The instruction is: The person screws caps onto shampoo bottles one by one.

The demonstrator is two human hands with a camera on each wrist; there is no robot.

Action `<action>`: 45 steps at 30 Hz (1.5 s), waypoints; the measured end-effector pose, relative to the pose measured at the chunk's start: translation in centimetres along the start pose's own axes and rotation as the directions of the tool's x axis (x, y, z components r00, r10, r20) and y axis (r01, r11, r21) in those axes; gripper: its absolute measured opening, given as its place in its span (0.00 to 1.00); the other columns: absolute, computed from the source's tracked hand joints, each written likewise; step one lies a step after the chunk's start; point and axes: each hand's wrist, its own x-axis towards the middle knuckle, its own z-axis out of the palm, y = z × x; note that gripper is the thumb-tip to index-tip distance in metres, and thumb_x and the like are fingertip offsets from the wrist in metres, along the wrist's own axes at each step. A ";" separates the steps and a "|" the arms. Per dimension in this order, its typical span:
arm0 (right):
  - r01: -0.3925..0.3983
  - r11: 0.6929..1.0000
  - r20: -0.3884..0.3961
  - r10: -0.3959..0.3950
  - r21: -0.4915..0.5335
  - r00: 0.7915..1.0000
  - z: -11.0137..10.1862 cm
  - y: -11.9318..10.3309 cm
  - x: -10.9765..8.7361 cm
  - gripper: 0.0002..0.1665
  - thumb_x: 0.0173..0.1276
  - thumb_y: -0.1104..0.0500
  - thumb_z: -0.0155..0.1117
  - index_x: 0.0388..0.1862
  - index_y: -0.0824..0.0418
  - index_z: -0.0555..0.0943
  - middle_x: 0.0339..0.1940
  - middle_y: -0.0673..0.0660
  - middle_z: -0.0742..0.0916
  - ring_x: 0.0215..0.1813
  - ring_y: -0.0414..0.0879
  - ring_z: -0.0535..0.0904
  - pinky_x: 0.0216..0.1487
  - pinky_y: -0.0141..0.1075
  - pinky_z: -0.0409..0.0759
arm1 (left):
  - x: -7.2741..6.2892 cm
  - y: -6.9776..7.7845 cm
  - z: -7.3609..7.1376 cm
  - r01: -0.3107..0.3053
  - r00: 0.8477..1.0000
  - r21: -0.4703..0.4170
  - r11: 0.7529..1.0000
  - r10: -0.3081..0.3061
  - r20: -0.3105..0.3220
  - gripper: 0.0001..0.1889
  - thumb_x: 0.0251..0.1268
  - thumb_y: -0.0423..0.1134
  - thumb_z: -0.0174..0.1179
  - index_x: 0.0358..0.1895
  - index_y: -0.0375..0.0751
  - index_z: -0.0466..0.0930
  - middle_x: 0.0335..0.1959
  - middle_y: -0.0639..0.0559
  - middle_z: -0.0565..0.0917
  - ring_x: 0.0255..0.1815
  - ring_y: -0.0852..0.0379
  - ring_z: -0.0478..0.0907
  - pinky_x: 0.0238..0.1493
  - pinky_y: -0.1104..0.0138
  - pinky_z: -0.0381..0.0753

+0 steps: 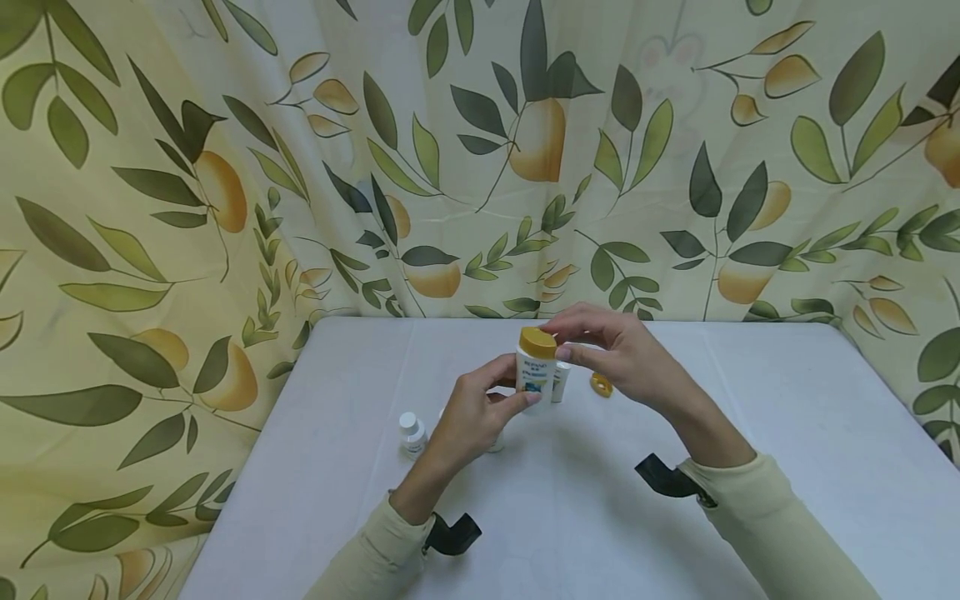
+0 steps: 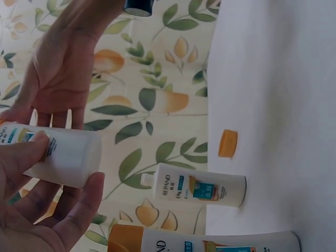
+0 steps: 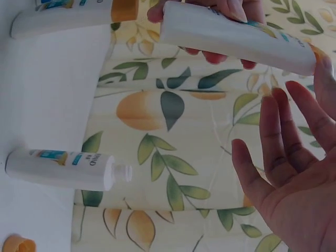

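Note:
My left hand (image 1: 480, 408) grips a white bottle (image 1: 534, 375) with an orange cap (image 1: 537, 342), raised above the table. Its thumb lies across the printed label, as the left wrist view shows. At the cap, my right hand (image 1: 626, 350) touches with the thumb while its other fingers (image 3: 273, 126) stretch out beside the bottle. Behind the held bottle stands a smaller white bottle (image 2: 202, 186) with a bare nozzle. A loose orange cap (image 2: 228, 143) lies on the tabletop. Another white bottle (image 2: 262, 245) with an orange cap stands near the left hand, mostly hidden in the head view.
A small white-capped bottle (image 1: 412, 435) stands on the left of the white-covered table (image 1: 345, 500). Leaf-and-fruit patterned curtains (image 1: 450, 183) hang behind the table and along its left side. Black wrist devices (image 1: 453, 535) sit at both sleeves.

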 end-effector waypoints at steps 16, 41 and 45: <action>0.086 0.976 0.307 -0.146 0.200 0.940 -0.5 1.0 0.2 0.26 0.78 0.67 0.54 0.73 0.58 0.72 0.73 0.54 0.74 0.75 0.49 0.64 0.70 0.52 0.70 | -0.1 0.4 -0.5 -0.061 0.993 0.020 0.998 0.059 0.102 0.20 0.65 0.36 0.70 0.60 0.43 0.80 0.48 0.52 0.87 0.47 0.60 0.83 0.46 0.68 0.86; 0.134 0.980 0.095 -0.149 0.145 0.984 0.4 0.9 0.6 0.22 0.69 0.69 0.66 0.61 0.60 0.80 0.63 0.55 0.79 0.70 0.49 0.72 0.73 0.63 0.63 | 0.1 -0.4 0.0 -0.087 0.996 -0.022 0.996 0.087 -0.010 0.21 0.63 0.32 0.71 0.58 0.42 0.81 0.51 0.50 0.87 0.50 0.57 0.84 0.45 0.67 0.88; 0.123 0.979 0.104 -0.142 0.165 0.984 0.3 0.9 0.5 0.23 0.71 0.69 0.64 0.64 0.61 0.79 0.63 0.56 0.81 0.71 0.49 0.73 0.74 0.62 0.63 | 0.0 -0.3 -0.2 -0.068 0.998 -0.012 0.998 0.068 0.011 0.21 0.63 0.33 0.71 0.59 0.43 0.80 0.51 0.51 0.87 0.49 0.58 0.84 0.46 0.67 0.87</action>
